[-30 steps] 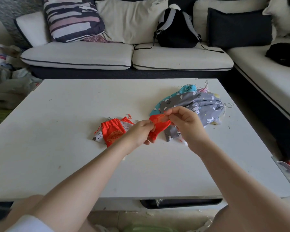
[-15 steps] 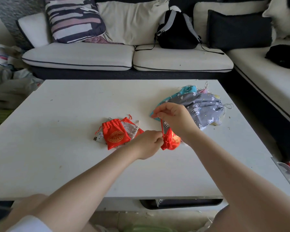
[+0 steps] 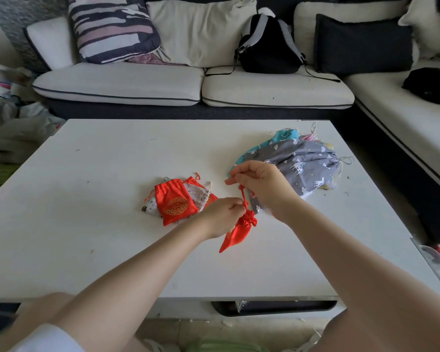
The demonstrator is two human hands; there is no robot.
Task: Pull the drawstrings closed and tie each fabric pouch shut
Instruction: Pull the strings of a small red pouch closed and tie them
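Room: pale sofa [image 3: 148, 82] with cushions behind a white desk [image 3: 87, 224].
Pile: grey printed pouches [image 3: 305, 168] at desk's right.
Left hand [image 3: 221, 215]: pinches the gathered neck of a red pouch [image 3: 239, 229] above the desk.
Right hand [image 3: 261, 184]: pinches its red drawstring [image 3: 243, 195], raised.
Tied pouch [image 3: 174, 204]: lies left of hands.

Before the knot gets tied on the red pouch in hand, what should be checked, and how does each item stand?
1. Mouth of the red pouch gathered closed: ok, it is bunched tight.
2. Left hand grips the pouch neck: ok.
3. Right hand pinches the red drawstring, pulled up taut: ok.
4. Knot tied: cannot tell.
5. Pouch clear of the finished red pouch and the grey pile: ok, apart from both.
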